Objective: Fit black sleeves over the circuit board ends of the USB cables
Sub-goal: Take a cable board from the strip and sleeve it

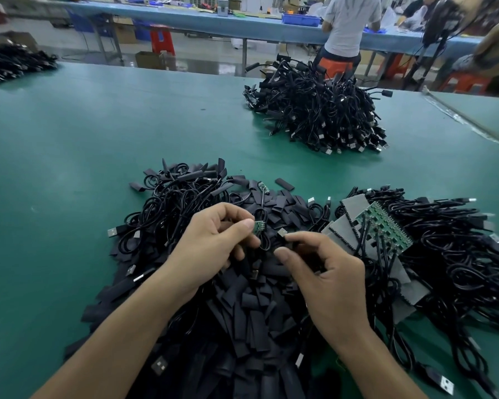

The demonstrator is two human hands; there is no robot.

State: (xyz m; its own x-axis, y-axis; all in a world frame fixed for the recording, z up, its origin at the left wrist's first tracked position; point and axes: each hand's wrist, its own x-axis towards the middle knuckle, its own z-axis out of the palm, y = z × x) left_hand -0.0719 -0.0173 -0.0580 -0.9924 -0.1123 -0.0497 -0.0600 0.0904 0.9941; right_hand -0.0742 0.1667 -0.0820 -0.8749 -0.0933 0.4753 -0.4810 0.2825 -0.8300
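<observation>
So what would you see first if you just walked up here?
The heaps: a big pile of flat black sleeves under the hands, and a tangled mound of black USB cables further back on the green table. In the middle, the left hand pinches a tiny green circuit board, the right hand beside it pinching what looks like a single black sleeve.

Head view — forward and down, close over the green table point(69, 168).

Green worktop point(98, 156) underneath, red stool point(162, 38) far beyond the left hand point(213, 240), cardboard box point(147, 59) near it, person in white shirt point(352, 24) on orange stool point(337, 66) far beyond the right hand point(326, 272), at long blue bench point(185, 18)
</observation>
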